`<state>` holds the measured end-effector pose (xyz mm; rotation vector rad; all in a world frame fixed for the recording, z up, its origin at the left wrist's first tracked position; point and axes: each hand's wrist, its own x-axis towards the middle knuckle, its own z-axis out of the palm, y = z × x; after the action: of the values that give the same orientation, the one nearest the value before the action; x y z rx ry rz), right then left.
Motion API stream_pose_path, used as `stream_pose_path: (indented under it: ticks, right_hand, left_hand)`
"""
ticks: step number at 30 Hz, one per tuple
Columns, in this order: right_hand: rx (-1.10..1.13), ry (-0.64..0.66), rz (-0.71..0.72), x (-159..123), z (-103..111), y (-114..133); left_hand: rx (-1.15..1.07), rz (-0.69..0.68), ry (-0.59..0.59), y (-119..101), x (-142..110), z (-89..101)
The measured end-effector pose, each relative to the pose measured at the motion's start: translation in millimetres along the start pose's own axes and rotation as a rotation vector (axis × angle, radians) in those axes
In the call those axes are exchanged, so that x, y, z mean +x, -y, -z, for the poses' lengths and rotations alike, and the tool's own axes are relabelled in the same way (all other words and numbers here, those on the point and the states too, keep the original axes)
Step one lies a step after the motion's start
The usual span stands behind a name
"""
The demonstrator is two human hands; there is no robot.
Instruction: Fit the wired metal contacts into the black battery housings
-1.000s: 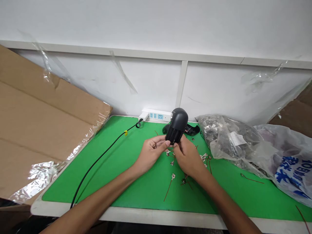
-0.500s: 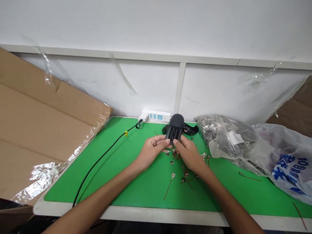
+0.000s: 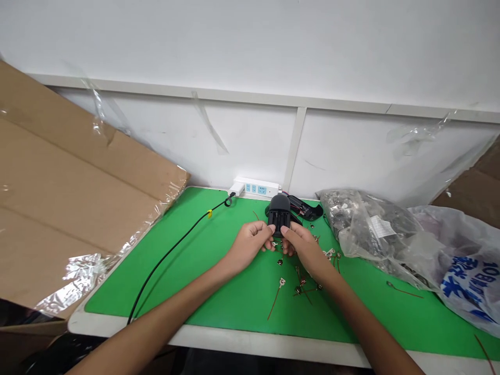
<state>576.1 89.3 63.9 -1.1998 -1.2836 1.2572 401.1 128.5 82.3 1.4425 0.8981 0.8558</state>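
Note:
A black plastic housing (image 3: 279, 215) with an open ribbed battery bay is held low over the green mat (image 3: 203, 271), its domed end pointing away from me. My left hand (image 3: 250, 245) pinches its near left edge with curled fingers. On the near right edge my right hand (image 3: 302, 247) grips it, fingers closed. Several small metal contacts with red wires (image 3: 299, 278) lie on the mat under and in front of both hands. A second black part (image 3: 307, 208) lies just behind the housing.
A white power strip (image 3: 258, 188) sits against the back wall, with a black cable (image 3: 172, 252) running to the front left edge. A taped cardboard sheet (image 3: 74, 187) leans at the left. Clear bags of small parts (image 3: 371, 229) and a blue-printed bag (image 3: 469, 271) fill the right.
The black housing has come down from nearly upright to low and flat near the mat, its battery bay now facing me. Both hands stayed on it; the camera shifted slightly.

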Motion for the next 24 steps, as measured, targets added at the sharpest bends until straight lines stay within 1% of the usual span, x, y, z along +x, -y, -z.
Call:
stream_pose_path:
  ticks: [5,13,16,18,21,24]
  right_hand:
    - [0.067,0.012,-0.012,-1,-2,2]
    - [0.042,0.045,0.038,-2,1,6]
    - [0.064,0.078,0.06,-1,2,5]
    - [0.072,0.094,0.074,1,3,2]
    - [0.084,0.079,0.109,5,4,-5]
    - [0.1,0.059,0.137,8,7,-8]
  left_hand:
    - [-0.058,-0.002,0.008,1,1,-0.5]
    - [-0.135,0.028,0.003,4,2,-1.1]
    - [-0.124,0.012,0.009,5,2,-0.2]
    - [-0.08,-0.05,0.013,5,1,1.6]
    - [0.097,-0.212,-0.004,2,-1,5.8]
    - [0.296,-0.321,-0.084,-5,-6,10.2]
